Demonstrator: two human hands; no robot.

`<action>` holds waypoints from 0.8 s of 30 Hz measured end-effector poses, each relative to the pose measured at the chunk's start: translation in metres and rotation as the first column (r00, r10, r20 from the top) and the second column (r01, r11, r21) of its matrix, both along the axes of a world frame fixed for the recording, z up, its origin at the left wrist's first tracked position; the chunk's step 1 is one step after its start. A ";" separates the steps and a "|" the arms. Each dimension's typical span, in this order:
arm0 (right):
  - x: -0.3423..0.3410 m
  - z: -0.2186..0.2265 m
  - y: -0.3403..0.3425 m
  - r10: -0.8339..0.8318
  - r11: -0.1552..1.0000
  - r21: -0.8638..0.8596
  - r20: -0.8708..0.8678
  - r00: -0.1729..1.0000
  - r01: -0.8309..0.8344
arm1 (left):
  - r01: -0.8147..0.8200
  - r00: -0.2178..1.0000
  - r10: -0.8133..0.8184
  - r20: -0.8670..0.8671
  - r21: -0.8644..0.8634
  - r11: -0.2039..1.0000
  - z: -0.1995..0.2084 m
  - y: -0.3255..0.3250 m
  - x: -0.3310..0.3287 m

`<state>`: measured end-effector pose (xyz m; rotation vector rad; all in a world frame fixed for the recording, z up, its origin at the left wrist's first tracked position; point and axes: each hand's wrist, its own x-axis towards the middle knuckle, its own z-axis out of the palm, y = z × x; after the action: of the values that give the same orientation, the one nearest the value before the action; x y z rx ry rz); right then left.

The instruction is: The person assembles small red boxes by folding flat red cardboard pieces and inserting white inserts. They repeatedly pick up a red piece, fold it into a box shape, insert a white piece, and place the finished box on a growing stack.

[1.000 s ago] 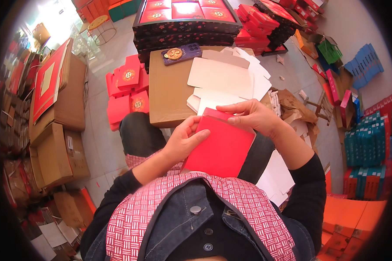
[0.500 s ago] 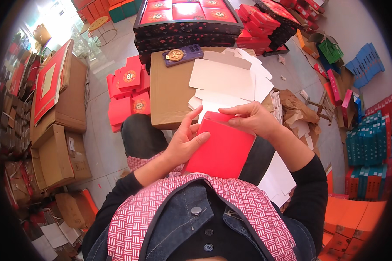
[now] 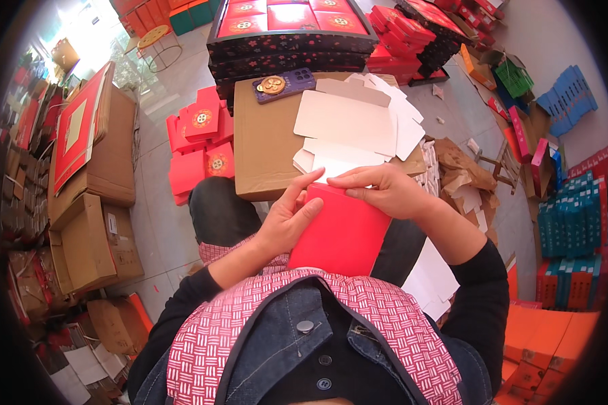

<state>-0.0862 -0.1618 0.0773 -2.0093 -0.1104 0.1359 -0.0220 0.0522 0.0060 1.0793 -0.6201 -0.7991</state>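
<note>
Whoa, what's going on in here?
A person is handling a rectangular red cardboard box: right hand at its top edge, left hand at its upper left corner. Ahead, flat white cardboard pieces lie on a large brown cardboard carton, and red boxes with round gold emblems are piled to its left.

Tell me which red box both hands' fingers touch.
The plain red box nearest the patterned apron: left fingers and right fingers touch its upper end. Red boxes piled beside the brown carton or in the black floral tray are untouched.
</note>
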 end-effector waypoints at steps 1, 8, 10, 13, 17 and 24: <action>0.000 -0.001 -0.001 0.013 0.999 0.038 -0.003 1.000 -0.013 | -0.007 1.000 0.007 -0.018 0.019 1.000 0.002 0.000 0.001; -0.012 -0.010 -0.027 -0.284 0.708 0.596 -0.252 0.925 0.380 | -0.089 0.990 0.088 -0.113 -0.003 0.996 0.013 0.000 0.005; -0.024 -0.013 -0.027 -0.261 0.704 0.594 -0.294 0.920 0.390 | -0.096 0.987 0.096 -0.126 0.007 0.995 0.014 0.002 0.005; -0.033 -0.016 -0.022 -0.303 0.679 0.588 -0.322 0.897 0.441 | -0.083 0.989 0.080 -0.121 -0.018 0.996 0.008 0.000 0.008; -0.034 -0.016 -0.018 -0.358 0.742 0.473 -0.320 0.877 0.475 | -0.067 0.991 0.067 -0.119 0.004 0.998 0.008 0.000 0.007; -0.040 -0.026 0.005 -0.448 0.634 0.565 -0.288 0.847 0.528 | -0.151 0.985 0.151 -0.087 0.010 0.989 0.007 0.000 0.005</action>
<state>-0.1258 -0.1571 0.0514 -1.2807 0.4311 -0.1237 -0.0173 0.0521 0.0127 1.0753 -0.4574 -0.7119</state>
